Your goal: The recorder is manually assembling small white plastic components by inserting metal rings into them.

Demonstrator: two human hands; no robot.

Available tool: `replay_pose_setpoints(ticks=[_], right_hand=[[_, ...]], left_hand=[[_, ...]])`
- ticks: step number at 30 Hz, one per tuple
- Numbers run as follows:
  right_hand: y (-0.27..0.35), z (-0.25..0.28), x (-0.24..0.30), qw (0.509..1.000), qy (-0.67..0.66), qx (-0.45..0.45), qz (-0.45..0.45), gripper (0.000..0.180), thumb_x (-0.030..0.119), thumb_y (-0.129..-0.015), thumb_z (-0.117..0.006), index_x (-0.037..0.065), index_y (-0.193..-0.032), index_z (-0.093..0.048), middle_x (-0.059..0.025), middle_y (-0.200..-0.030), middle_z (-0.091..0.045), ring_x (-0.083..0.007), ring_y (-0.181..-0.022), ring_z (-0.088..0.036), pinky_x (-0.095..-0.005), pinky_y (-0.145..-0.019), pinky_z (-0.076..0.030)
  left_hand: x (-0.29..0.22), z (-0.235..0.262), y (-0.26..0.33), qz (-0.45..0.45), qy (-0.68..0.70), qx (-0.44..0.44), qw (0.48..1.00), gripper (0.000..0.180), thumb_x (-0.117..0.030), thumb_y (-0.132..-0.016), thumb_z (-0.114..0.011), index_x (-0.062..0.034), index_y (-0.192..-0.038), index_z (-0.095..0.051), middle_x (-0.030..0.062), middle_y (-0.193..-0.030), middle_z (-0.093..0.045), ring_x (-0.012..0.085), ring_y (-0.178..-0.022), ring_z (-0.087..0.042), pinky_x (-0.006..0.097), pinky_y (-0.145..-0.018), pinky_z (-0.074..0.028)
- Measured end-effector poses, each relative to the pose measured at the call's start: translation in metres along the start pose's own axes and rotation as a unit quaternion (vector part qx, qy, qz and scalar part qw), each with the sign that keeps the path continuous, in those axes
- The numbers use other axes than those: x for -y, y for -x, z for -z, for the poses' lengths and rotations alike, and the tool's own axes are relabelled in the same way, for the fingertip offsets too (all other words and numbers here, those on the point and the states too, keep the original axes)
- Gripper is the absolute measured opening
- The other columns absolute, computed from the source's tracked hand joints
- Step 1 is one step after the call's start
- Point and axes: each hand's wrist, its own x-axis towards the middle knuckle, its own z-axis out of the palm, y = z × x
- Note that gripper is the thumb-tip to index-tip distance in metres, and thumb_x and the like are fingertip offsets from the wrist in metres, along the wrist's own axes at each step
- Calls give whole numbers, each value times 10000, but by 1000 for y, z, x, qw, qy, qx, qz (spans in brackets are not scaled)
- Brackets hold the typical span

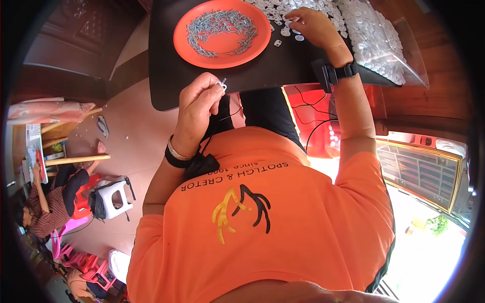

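Pinching a little white piece [223, 88] between thumb and forefinger, the left hand [198, 101] hangs over the near edge of the dark table [165, 83], elbow bent, wrist angled up and the back of the hand mostly facing up. A thin metal pin [224, 81] pokes up at that same white piece, right at the fingertips, and the other fingers are curled in underneath. Just beyond that hand sits an orange plate [218, 61] with a messy pile of metal pins [222, 25] in it. Right arm's a different story: it's stretched much farther forward, with the wrist bent so the right hand [314, 28] turns inward, palm down, over some loose white pieces [286, 32]. Its thumb and fingertips are close together, but honestly I can't tell if they've got hold of one or are only touching the bunch. More of those pieces spread out past the fingers, and just to the right of that hand there's a clear plastic bag [376, 45] stuffed with what looks like the same stuff. Black strap [346, 70] on that wrist, btw.
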Motion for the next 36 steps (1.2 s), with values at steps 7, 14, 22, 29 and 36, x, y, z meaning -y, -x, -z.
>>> replay_pose_setpoints(ticks=[7, 14, 22, 29, 36], right_hand=[[-5, -3, 1, 1000, -5, 22, -1, 275, 191, -807, -598, 87, -1057, -646, -109, -872, -677, -259, -797, -651, -334, -732, -502], [-7, -6, -6, 998, -53, 20, 4, 290, 205, -793, -616, 76, -1051, -642, -115, -841, -673, -242, -782, -654, -329, -718, -502], [12, 21, 51, 985, -150, -27, -85, 181, 132, -787, -640, 13, -922, -660, -148, -803, -660, -269, -711, -650, -332, -625, -503], [41, 0, 98, 856, -516, 3, -15, 184, 118, -857, -640, 29, -1016, -662, 11, -851, -664, -61, -742, -582, -214, -685, -463], [56, -16, 141, 753, -652, 67, -67, 177, 102, -854, -649, 28, -1015, -648, -29, -885, -662, -91, -767, -608, -219, -711, -485]], left_hand=[[-1, -1, -1, 7, -26, 6, 1000, 179, -166, -877, -486, -40, -754, -519, -26, -561, -435, 52, -505, -387, 204, -474, -260], [-3, -4, -2, 8, -29, 9, 1000, 184, -172, -873, -490, -40, -749, -518, -25, -560, -437, 54, -505, -390, 206, -475, -262], [-3, -3, 0, 12, -7, 2, 1000, 176, -136, -879, -507, -12, -754, -525, -27, -572, -425, 43, -511, -364, 211, -484, -270], [-4, -5, -1, 2, 5, -14, 1000, 192, -152, -889, -510, -14, -756, -525, -27, -573, -430, 40, -513, -367, 207, -479, -266], [-7, -3, -5, -44, -3, -5, 999, 188, -179, -893, -501, -19, -801, -539, -7, -588, -463, 62, -518, -410, 202, -484, -276]])
